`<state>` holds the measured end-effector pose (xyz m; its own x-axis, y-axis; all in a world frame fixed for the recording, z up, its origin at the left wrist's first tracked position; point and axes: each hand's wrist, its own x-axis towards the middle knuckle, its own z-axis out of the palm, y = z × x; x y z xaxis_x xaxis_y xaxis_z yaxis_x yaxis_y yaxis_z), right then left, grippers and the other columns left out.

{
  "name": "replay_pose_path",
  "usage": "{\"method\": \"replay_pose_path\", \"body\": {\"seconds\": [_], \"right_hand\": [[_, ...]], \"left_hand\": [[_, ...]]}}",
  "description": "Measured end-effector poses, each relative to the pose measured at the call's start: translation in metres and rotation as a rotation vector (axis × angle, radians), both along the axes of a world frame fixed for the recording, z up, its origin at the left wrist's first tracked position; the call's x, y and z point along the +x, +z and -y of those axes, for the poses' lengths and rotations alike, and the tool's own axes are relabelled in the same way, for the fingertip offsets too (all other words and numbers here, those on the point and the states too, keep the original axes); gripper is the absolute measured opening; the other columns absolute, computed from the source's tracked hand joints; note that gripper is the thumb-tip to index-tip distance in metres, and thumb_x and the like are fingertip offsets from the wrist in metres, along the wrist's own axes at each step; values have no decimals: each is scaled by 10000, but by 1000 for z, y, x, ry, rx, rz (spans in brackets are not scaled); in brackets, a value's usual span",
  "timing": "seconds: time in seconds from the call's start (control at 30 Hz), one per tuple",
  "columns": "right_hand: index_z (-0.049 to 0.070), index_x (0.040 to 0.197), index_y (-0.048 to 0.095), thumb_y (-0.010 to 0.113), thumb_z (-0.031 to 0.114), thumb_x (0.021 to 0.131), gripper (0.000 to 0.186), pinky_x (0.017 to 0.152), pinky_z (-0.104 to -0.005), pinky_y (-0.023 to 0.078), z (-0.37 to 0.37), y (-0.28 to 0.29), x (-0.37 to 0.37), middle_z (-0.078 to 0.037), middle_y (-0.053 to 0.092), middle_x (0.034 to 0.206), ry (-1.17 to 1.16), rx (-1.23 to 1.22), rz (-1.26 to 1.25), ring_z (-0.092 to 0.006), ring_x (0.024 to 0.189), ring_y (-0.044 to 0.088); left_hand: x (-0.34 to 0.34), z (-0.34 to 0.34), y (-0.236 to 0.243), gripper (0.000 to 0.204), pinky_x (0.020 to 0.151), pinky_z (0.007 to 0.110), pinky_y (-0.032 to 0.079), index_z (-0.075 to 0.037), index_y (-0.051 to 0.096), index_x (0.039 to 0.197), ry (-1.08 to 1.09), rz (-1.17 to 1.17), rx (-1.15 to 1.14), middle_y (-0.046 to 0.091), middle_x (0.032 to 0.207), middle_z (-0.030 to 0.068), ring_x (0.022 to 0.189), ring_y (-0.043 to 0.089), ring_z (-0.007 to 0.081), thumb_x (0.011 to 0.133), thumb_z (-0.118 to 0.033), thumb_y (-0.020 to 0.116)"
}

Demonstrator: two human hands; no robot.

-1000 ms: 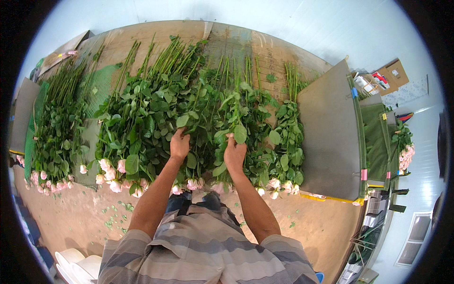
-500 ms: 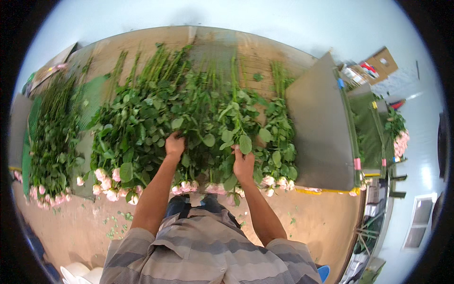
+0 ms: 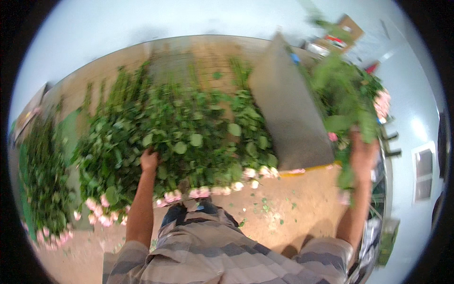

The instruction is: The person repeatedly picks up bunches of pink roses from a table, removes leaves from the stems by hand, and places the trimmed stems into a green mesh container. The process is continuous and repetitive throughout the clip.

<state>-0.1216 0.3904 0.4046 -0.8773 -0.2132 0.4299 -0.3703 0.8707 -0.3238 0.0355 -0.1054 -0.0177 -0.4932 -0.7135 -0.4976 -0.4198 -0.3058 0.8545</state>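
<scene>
Head view: clamped in the right hand, held a blurred, leafy rose stem right of the grey divider; judged mid-carry, calling next for clearance from the divider. Rested left hand against laid roses; could not tell its grip. Farther out, showed bunched pink roses, holder unclear, and a cardboard box, contents indistinct.

Pale pink and cream rose heads, deep green foliage
Brown bench, grey panel edged yellow along its bottom, tan floor, pale blue wall; shirt in broad grey and beige stripes.
</scene>
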Motion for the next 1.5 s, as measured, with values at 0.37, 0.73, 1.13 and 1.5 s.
{"method": "replay_pose_path", "body": {"seconds": [0.37,0.73,1.13,1.5], "right_hand": [[-17,1159,586,505,330,951,412,843,-482,472,-149,-135,-169,-269,615,1070,-108,386,215,-442,1002,580],[-75,1169,571,418,164,976,343,731,-304,511,-60,-59,0,-145,649,959,-222,-495,-547,-205,815,618],[-60,973,565,437,164,981,258,536,-255,472,-6,-163,115,-134,620,762,78,-628,-61,-162,604,595],[-39,1044,609,517,88,940,188,624,-272,552,34,-248,132,-128,659,850,73,-838,677,-165,723,668]], "left_hand": [[-7,-7,56,440,705,426,531,-100,515,1310,-138,196,-83,621,1084,109,882,618,245,880,-94,608],[-7,-53,201,416,602,274,447,-44,554,1208,30,-293,133,602,911,13,768,573,119,828,-129,701],[-140,-193,66,558,757,354,511,-15,532,1285,-427,-125,-223,656,1036,97,872,631,201,808,-221,735],[-152,-223,68,454,781,452,539,-91,570,1264,-501,189,-360,663,1042,101,917,637,278,863,-277,669]]}}
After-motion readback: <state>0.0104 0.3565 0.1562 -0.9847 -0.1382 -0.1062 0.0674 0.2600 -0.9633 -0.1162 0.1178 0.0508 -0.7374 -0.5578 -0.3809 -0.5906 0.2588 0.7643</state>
